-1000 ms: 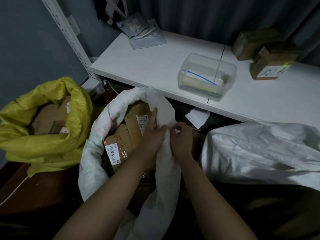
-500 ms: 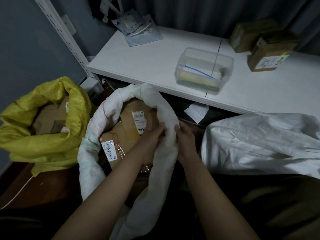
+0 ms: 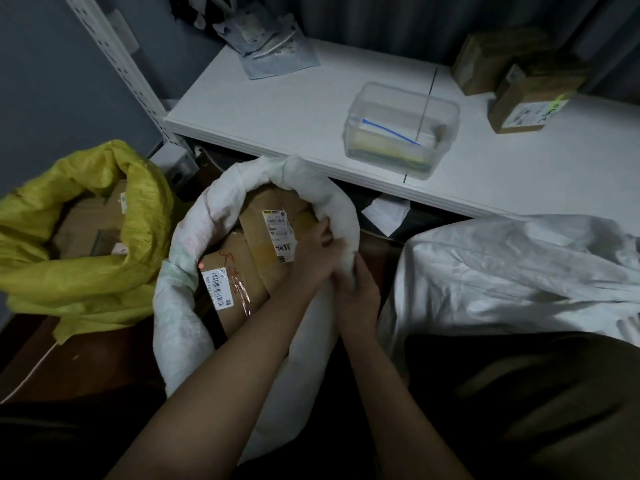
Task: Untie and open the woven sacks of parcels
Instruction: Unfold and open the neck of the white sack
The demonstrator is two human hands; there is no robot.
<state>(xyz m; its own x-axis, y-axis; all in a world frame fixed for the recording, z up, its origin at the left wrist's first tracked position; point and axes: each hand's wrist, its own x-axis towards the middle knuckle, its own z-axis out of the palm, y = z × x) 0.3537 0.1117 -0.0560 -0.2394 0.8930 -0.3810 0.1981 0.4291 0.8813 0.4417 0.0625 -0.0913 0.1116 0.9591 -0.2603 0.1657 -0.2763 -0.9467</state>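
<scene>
We grip the white sack (image 3: 183, 327)'s rolled rim at frame centre, left hand (image 3: 313, 252) inside, right hand (image 3: 356, 289) outside, its open mouth spreading left of both.

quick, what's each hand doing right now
Left hand: grips the rolled rim of the white sack from the inside.
Right hand: grips the same rim from the outside.
</scene>
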